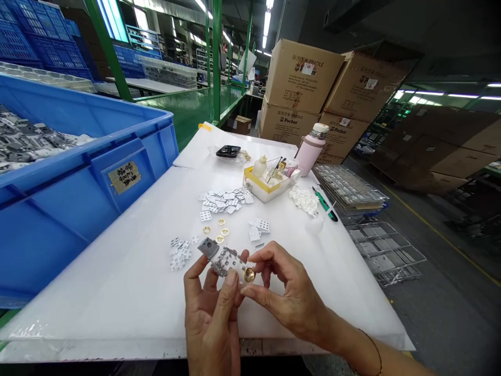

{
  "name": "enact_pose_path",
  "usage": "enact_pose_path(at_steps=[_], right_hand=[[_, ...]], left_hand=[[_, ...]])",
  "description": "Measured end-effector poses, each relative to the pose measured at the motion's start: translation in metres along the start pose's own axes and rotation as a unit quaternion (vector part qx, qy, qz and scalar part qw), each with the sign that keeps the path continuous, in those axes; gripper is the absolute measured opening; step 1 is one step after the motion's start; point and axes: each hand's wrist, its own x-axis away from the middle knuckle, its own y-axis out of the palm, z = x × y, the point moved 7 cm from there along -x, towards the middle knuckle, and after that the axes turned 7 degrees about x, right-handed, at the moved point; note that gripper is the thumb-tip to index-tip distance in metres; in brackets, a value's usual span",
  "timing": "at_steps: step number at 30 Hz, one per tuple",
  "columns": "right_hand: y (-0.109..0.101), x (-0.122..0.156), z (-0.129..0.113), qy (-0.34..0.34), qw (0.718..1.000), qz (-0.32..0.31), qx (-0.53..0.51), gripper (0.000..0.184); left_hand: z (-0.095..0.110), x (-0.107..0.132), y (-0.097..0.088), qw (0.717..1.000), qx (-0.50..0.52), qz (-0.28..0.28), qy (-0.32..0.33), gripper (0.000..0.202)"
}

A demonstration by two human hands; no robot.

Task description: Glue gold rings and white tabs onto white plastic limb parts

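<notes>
1. Because the left hand (211, 318) and the right hand (291, 297) meet over one small assembly, we judge a slip the main risk: the brass ring (249, 274) sits at the right fingertips, and a loosened pinch could drop it.
2. That ring lies against the end of a perforated metal plate (224, 262), which runs along a grey moulded block (207, 247). Pressing them together out of line could bend the thin plate.
3. We see the left hand curled around the assembly, clamped on it with the thumb on top, while the right thumb and forefinger close together on the ring. Both hands hover above the tabletop (117, 277), just inside its near edge, around the middle.
4. Just beyond them, loose brass eyelets (217, 230) and small perforated plates (225, 201) lie scattered; a sleeve dragged across could mix or sweep them away.
5. Toward the far edge stand a yellow-rimmed tray (270, 183) and a pink bottle (313, 151). A green utility knife (324, 203) lies near the right edge and could nick a careless reach. A blue plastic crate (117, 177) sits along the left edge.
</notes>
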Motion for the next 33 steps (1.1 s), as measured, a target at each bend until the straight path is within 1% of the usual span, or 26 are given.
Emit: enact_pose_path(at_steps=[2,4,5,7,9,11,12,14,16,17,19,21,24,29,33], right_hand=[[-0.016,-0.014,0.001,0.003,1.000,0.014,0.015,0.031],[-0.041,-0.040,0.010,0.020,0.997,0.067,0.020,0.027],[-0.055,-0.056,0.017,0.028,0.994,0.107,0.011,0.025],[-0.077,-0.091,0.031,0.033,0.986,0.165,0.004,0.029],[-0.087,-0.119,0.041,0.038,0.979,0.200,-0.001,0.028],[-0.082,-0.131,0.038,0.030,0.980,0.197,-0.005,0.023],[-0.074,-0.129,0.031,0.020,0.983,0.181,-0.007,0.022],[-0.053,-0.113,0.009,-0.008,0.993,0.114,-0.007,0.021],[-0.031,-0.086,-0.015,-0.038,0.999,0.017,0.014,0.016],[-0.022,-0.071,-0.026,-0.061,0.997,-0.025,0.046,0.013],[-0.011,-0.045,-0.039,-0.106,0.987,-0.067,0.105,0.011],[-0.006,-0.028,-0.043,-0.146,0.976,-0.075,0.143,0.014],[0.000,-0.020,-0.036,-0.173,0.969,-0.069,0.162,0.014],[0.008,-0.019,-0.027,-0.173,0.972,-0.054,0.152,0.003],[0.010,-0.019,-0.024,-0.143,0.980,-0.042,0.131,0.006]], left_hand=[[0.001,-0.003,-0.001,1.000,0.006,-0.004,-0.005,0.040],[0.002,-0.006,-0.002,1.000,0.006,-0.008,-0.011,0.038],[0.003,-0.007,-0.003,1.000,0.005,-0.009,-0.015,0.037],[0.003,-0.008,-0.005,1.000,-0.002,-0.006,-0.024,0.038],[0.003,-0.009,-0.006,1.000,-0.005,-0.001,-0.030,0.040],[0.003,-0.008,-0.007,0.999,-0.003,0.001,-0.033,0.041],[0.004,-0.008,-0.008,0.999,-0.001,0.001,-0.033,0.041],[0.006,-0.008,-0.008,1.000,0.003,0.001,-0.029,0.040],[0.007,-0.008,-0.008,1.000,0.006,0.003,-0.020,0.040],[0.008,-0.008,-0.008,1.000,0.008,0.004,-0.015,0.040],[0.009,-0.008,-0.009,1.000,0.009,0.008,-0.007,0.040],[0.008,-0.007,-0.009,1.000,0.000,0.010,-0.003,0.041],[0.007,-0.006,-0.010,1.000,-0.015,0.010,0.000,0.043],[0.006,-0.007,-0.010,1.000,-0.020,0.012,0.005,0.043],[0.007,-0.007,-0.009,0.999,-0.027,0.016,0.019,0.043]])
